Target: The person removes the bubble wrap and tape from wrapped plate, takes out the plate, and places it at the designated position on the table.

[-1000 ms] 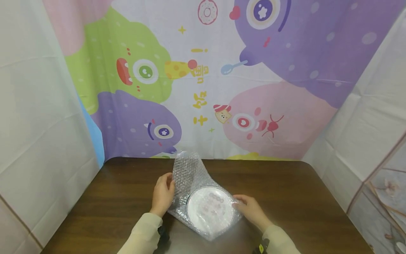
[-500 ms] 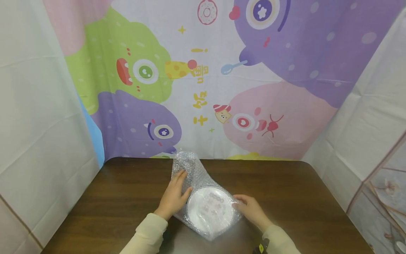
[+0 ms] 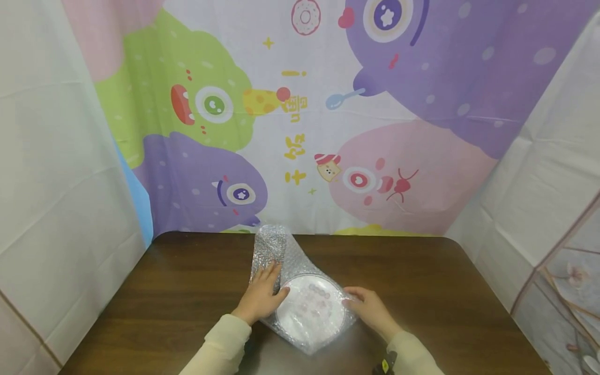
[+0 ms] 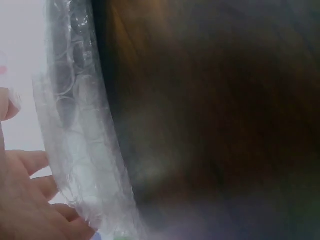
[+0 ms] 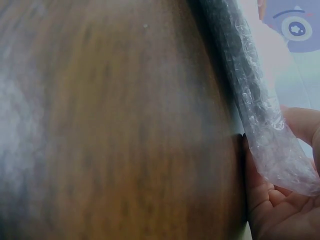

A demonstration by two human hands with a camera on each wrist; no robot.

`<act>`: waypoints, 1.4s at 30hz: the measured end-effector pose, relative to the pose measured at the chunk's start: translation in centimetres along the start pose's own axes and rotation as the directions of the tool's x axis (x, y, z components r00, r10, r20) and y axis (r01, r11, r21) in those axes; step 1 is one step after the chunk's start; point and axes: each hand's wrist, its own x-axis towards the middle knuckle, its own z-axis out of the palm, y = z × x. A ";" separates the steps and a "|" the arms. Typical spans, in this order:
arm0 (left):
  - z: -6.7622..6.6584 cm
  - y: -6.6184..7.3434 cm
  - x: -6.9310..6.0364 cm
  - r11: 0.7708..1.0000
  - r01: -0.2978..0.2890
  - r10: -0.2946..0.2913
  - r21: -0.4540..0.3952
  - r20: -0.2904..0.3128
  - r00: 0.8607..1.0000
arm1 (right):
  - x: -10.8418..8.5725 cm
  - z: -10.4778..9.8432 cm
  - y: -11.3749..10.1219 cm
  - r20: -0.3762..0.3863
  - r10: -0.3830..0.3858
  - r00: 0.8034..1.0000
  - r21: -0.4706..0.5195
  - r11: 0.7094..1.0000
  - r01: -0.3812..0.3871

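A round white item (image 3: 311,311) with a faint pinkish print lies inside clear bubble wrap (image 3: 272,242) on the table. The wrap's loose end stretches away toward the table's back edge. My left hand (image 3: 263,298) rests on the wrap at the item's left side, fingers extended and thumb at the item's rim. In the left wrist view, fingers of that hand (image 4: 35,195) touch the bubble wrap (image 4: 85,125). At the right, my right hand (image 3: 372,311) pinches the wrap's corner; the right wrist view shows thumb and fingers (image 5: 285,195) on both sides of the wrap's edge (image 5: 255,100).
The dark wooden table (image 3: 422,276) spans the lower view. Behind it hangs a curtain (image 3: 290,208) with cartoon figures, and pale sheets (image 3: 61,182) stand at both sides.
My left hand has moved from the wrap's left edge onto the wrap, then slightly down toward the round item. The wrap's loose left part lies flatter. My right hand stays at the corner.
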 end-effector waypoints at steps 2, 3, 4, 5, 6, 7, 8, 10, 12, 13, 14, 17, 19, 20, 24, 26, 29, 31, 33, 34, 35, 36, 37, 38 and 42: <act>0.0 0.0 0.0 1.000 0.024 -0.024 -0.008 0.026 0.999 | 0.0 0.0 0.0 -0.001 0.001 1.000 0.003 1.000 -0.001; 0.1 0.0 0.0 0.999 0.035 -0.034 -0.010 0.040 0.999 | 0.0 0.0 0.0 -0.001 0.002 1.000 0.003 1.000 -0.002; 0.1 0.0 0.1 0.999 0.047 -0.046 -0.012 0.054 0.997 | 0.0 0.0 -0.1 -0.001 0.002 1.000 0.004 1.000 -0.002; 0.1 0.0 0.1 0.998 0.056 -0.055 -0.016 0.066 0.996 | 0.0 0.0 -0.1 0.000 0.003 1.000 0.005 1.000 -0.003; 0.2 -0.1 0.1 0.997 0.069 -0.068 -0.015 0.078 0.995 | -0.1 0.0 -0.1 0.001 0.003 1.000 0.007 1.000 -0.003; 0.2 -0.1 0.1 0.997 0.079 -0.077 -0.013 0.089 0.993 | -0.1 0.0 -0.1 0.002 0.005 1.000 0.009 1.000 -0.005; 0.2 -0.1 0.1 0.996 0.088 -0.086 -0.008 0.099 0.991 | -0.1 0.0 -0.2 0.004 0.005 1.000 0.008 1.000 -0.005; 0.3 -0.1 0.0 0.995 0.099 -0.098 -0.007 0.107 0.989 | -0.2 -0.1 -0.2 0.003 0.005 1.000 0.005 1.000 -0.005; 0.4 -0.1 0.0 0.994 0.106 -0.106 0.000 0.112 0.988 | -0.2 -0.1 -0.3 0.003 0.005 1.000 0.001 1.000 -0.005; 0.4 -0.1 0.0 0.994 0.108 -0.108 0.003 0.114 0.988 | -0.2 -0.1 -0.3 0.003 0.004 1.000 -0.001 1.000 -0.004; 0.4 -0.1 -0.1 0.994 0.111 -0.110 0.003 0.114 0.987 | -0.2 -0.1 -0.3 0.003 0.004 1.000 -0.002 1.000 -0.004; 0.2 -0.1 -0.2 0.993 0.113 -0.110 -0.017 0.110 0.988 | -0.2 -0.1 -0.3 0.003 0.005 1.000 -0.001 1.000 -0.005; 0.1 -0.1 -0.3 0.994 0.106 -0.102 -0.035 0.097 0.990 | -0.2 -0.1 -0.2 0.005 0.003 1.000 0.003 1.000 -0.003; 0.1 -0.1 -0.4 0.994 0.099 -0.095 -0.043 0.086 0.992 | -0.1 -0.1 -0.2 0.007 0.003 1.000 0.005 1.000 -0.004; -0.3 0.0 -1.1 0.995 0.068 -0.066 -0.073 0.028 0.997 | 0.0 -0.1 -0.1 0.010 0.008 1.000 0.013 1.000 -0.008; -0.5 0.0 -1.7 0.994 0.062 -0.061 -0.089 0.008 0.998 | 0.0 -0.1 0.0 0.012 0.015 1.000 0.013 1.000 -0.015; -0.7 0.1 -2.6 0.993 0.066 -0.066 -0.102 0.004 0.998 | 0.1 0.0 0.1 0.013 0.015 1.000 0.007 1.000 -0.015; -0.8 0.1 -3.2 0.992 0.068 -0.067 -0.111 0.010 0.998 | 0.1 0.0 0.1 0.013 0.014 1.000 0.003 1.000 -0.014; -0.8 0.0 -3.8 0.992 0.067 -0.065 -0.109 0.016 0.998 | 0.1 0.0 0.1 0.010 0.011 1.000 0.000 1.000 -0.011; -0.9 0.0 -4.1 0.992 0.062 -0.060 -0.111 0.016 0.998 | 0.1 0.0 0.1 0.009 0.010 1.000 0.001 1.000 -0.010; -0.9 0.0 -4.4 0.992 0.058 -0.056 -0.111 0.017 0.998 | 0.1 0.0 0.1 0.009 0.011 1.000 0.004 1.000 -0.011; -0.8 -0.1 -4.6 0.992 0.056 -0.054 -0.113 0.019 0.998 | 0.1 0.0 0.1 0.009 0.011 1.000 0.007 1.000 -0.011; -0.9 -0.1 -4.8 0.992 0.053 -0.051 -0.112 0.020 0.999 | 0.1 0.0 0.1 0.010 0.011 1.000 0.010 1.000 -0.011; -0.8 -0.2 -5.0 0.993 0.048 -0.047 -0.107 0.020 0.999 | 0.1 0.0 0.1 0.010 0.007 1.000 0.009 1.000 -0.007; -0.7 -0.2 -5.4 0.996 0.043 -0.039 -0.083 0.049 0.998 | 0.0 0.0 0.0 0.008 0.003 1.000 0.001 1.000 -0.003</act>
